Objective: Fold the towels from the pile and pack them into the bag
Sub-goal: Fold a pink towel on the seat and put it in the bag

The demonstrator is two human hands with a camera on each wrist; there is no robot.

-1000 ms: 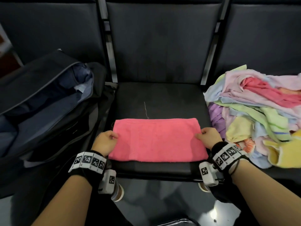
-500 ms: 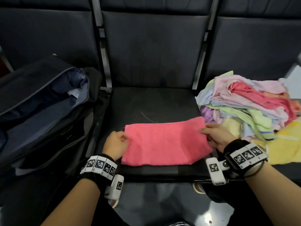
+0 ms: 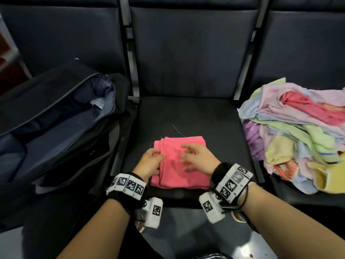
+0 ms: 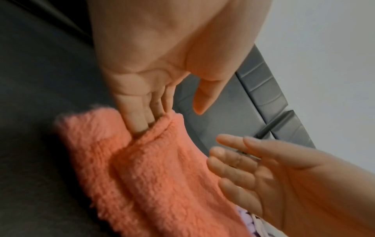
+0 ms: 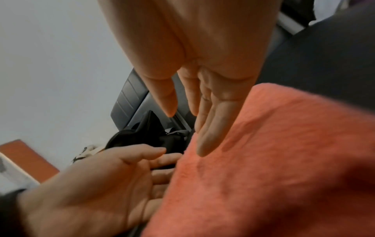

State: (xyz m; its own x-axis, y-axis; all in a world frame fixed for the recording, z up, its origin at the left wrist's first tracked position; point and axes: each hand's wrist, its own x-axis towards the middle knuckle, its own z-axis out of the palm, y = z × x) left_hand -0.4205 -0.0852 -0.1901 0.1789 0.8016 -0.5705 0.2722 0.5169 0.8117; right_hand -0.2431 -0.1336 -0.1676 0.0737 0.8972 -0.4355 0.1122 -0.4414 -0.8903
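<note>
My left hand (image 3: 149,162) slides straight fingers into the left edge of the folded pink towel (image 3: 183,176) on the middle seat (image 3: 211,116), likely to lift it. My right hand (image 3: 197,158) hovers released above. The open bag (image 3: 56,118) waits left, the pile (image 3: 298,131) right.

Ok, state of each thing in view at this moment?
pink towel: folded small, flat on the middle seat.
bag: open, on the left seat.
towel pile: unfolded heap on the right seat.
left hand: fingers straight, tucked in at the towel's left edge.
right hand: open, fingers spread over the towel.
</note>
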